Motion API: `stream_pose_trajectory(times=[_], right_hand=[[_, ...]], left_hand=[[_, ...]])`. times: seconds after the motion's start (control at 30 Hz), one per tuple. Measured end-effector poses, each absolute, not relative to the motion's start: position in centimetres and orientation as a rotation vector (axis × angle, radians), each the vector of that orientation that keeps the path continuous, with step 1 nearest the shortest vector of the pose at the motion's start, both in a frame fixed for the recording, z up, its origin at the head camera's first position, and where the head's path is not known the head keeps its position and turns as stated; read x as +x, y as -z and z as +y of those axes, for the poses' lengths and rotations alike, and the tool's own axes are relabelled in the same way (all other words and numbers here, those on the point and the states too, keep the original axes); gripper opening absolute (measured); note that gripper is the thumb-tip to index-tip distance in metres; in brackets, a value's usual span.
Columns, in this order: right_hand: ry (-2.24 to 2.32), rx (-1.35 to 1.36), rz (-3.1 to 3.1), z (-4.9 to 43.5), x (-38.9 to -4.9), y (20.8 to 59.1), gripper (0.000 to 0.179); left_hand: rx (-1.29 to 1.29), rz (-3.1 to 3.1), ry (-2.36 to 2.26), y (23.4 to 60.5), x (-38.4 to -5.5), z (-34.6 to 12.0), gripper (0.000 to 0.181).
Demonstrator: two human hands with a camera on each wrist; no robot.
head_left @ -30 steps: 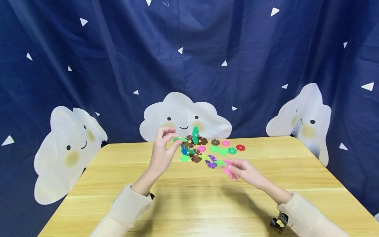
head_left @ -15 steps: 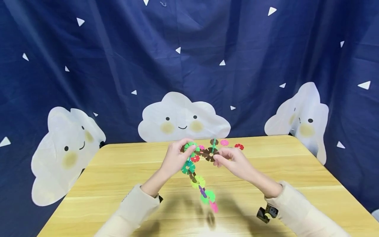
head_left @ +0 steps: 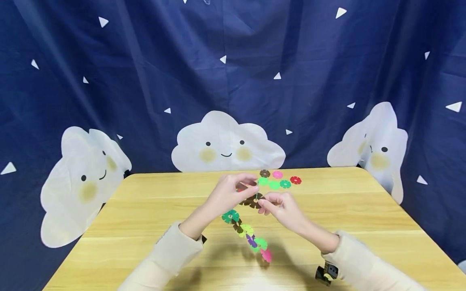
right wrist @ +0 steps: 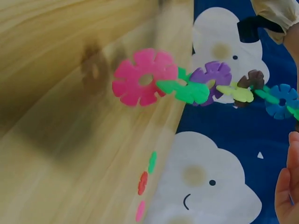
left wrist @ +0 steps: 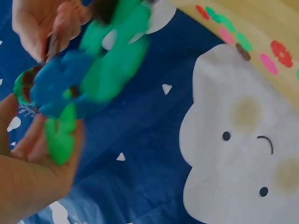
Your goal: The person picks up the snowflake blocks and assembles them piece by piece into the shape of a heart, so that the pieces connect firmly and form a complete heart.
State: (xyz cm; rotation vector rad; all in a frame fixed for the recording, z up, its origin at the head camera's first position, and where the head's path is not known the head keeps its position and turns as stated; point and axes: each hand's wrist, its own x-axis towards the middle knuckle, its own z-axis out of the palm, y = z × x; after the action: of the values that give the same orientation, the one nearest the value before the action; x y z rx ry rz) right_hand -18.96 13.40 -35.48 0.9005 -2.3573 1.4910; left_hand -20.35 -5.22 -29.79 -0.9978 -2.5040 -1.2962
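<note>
A chain of interlocking flower-shaped plastic discs hangs between my hands. In the head view my left hand (head_left: 230,193) pinches a thin green disc, seen edge-on, at the chain's upper end. My right hand (head_left: 287,211) holds a brown disc (head_left: 251,202) just below it between thumb and fingers. The chain's lower part dangles over the table: teal disc (head_left: 230,216), yellow disc (head_left: 247,229), purple disc (head_left: 251,241), then green and a pink disc (right wrist: 128,84) at the tip. A blue disc (left wrist: 58,84) shows in the left wrist view. Fingers hide some joints.
Loose discs lie at the table's back: a brown disc (head_left: 263,173), a pink disc (head_left: 278,171), a red disc (head_left: 293,180), several green ones. A dark blue curtain (head_left: 251,97) with clouds stands behind the wooden table (head_left: 145,226).
My right hand has let go of the chain's pink end and moved left to a brown disc. My left hand has shifted right from a bright green disc to a teal-green one; the chain now hangs down.
</note>
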Motion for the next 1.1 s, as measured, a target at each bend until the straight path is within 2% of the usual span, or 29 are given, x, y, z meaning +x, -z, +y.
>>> stream_pose_trajectory(times=[0.43, 0.8, 0.93, 1.1], right_hand=[[-1.552, 0.83, -2.394, 12.2, -19.1, 36.2, 0.018], [-1.692, 0.896, -2.437, 11.5, -19.4, 37.2, 0.015], [-1.713, 0.861, -2.432, 11.2, -19.3, 37.1, 0.016], [-1.8, 0.722, -2.331, 10.7, -19.5, 37.1, 0.015]], left_hand=[[-1.107, -2.632, 1.295, 30.5, -21.7, -6.5, 0.04], [-1.191, -2.688, 1.006, 31.0, -21.7, -6.5, 0.039], [-1.143, -2.59, 0.83, 31.3, -21.6, -6.2, 0.039], [-0.946, -2.304, 0.71, 32.0, -20.7, -5.3, 0.031]])
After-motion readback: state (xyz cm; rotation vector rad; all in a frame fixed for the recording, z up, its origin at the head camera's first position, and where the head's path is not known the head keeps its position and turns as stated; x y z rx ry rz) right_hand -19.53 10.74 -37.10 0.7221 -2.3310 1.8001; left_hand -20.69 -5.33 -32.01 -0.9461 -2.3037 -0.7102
